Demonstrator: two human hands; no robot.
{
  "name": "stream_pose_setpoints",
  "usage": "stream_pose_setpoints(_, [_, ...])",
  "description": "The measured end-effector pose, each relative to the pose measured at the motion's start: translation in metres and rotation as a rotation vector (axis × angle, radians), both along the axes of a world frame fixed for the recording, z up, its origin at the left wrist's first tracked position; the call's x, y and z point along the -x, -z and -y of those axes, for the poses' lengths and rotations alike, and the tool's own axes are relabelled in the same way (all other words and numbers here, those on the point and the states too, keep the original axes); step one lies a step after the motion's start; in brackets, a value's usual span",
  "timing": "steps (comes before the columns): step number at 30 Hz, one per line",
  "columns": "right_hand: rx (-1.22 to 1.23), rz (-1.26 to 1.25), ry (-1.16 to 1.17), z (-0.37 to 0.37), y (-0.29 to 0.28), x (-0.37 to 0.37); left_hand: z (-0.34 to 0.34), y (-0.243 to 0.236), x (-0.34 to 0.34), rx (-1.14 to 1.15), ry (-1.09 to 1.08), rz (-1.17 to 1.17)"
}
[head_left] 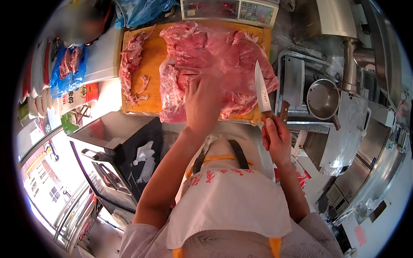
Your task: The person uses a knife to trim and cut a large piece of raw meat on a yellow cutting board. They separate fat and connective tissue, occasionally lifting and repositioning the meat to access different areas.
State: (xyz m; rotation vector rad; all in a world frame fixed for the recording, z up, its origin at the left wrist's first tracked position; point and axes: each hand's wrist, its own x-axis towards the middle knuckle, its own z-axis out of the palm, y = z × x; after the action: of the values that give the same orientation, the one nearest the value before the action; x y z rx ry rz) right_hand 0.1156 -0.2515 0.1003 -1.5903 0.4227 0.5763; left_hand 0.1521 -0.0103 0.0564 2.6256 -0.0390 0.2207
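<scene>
A large slab of raw pink meat covers most of the orange cutting board. My left hand reaches onto its near left part, fingers bent down and gripping the flesh; the fingertips are partly sunk from sight. In my right hand is a knife, held by its wooden handle with the thumb along it. Its blade points away from me, over the right edge of the meat, and I cannot tell if it touches. A strip of meat trimmings lies along the board's left side.
A scale stands behind the board. To the right are a metal tray, a second wooden knife handle and a steel saucepan. At left, meat rests on a blue bag; a dark cabinet stands below.
</scene>
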Motion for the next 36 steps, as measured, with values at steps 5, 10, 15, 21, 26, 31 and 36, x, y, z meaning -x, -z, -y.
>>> stream_pose_setpoints(5, [-0.033, 0.004, 0.001, 0.007, 0.001, -0.009, 0.026, -0.011, 0.001, 0.057, -0.082, -0.132])
stream_pose_setpoints(10, [0.001, 0.019, 0.001, 0.015, 0.002, -0.015, 0.047, 0.001, -0.010, 0.354, -0.163, -0.178])
stream_pose_setpoints(15, [0.008, 0.004, 0.092, 0.022, -0.008, -0.014, 0.091, 0.003, -0.011, 0.783, -0.228, -0.085])
stream_pose_setpoints(21, [0.086, 0.038, 0.073, 0.033, -0.015, -0.011, 0.109, 0.011, -0.026, 0.757, -0.169, -0.025])
stream_pose_setpoints(26, [0.099, 0.028, 0.079, 0.031, -0.016, -0.008, 0.091, -0.002, -0.016, 0.872, -0.103, -0.104])
stream_pose_setpoints(31, [0.074, 0.031, 0.089, 0.026, -0.016, -0.009, 0.062, -0.015, -0.017, 0.740, -0.051, -0.013])
stream_pose_setpoints(36, [0.067, 0.060, 0.077, 0.021, -0.019, -0.012, 0.019, -0.007, -0.070, 0.285, -0.088, 0.163])
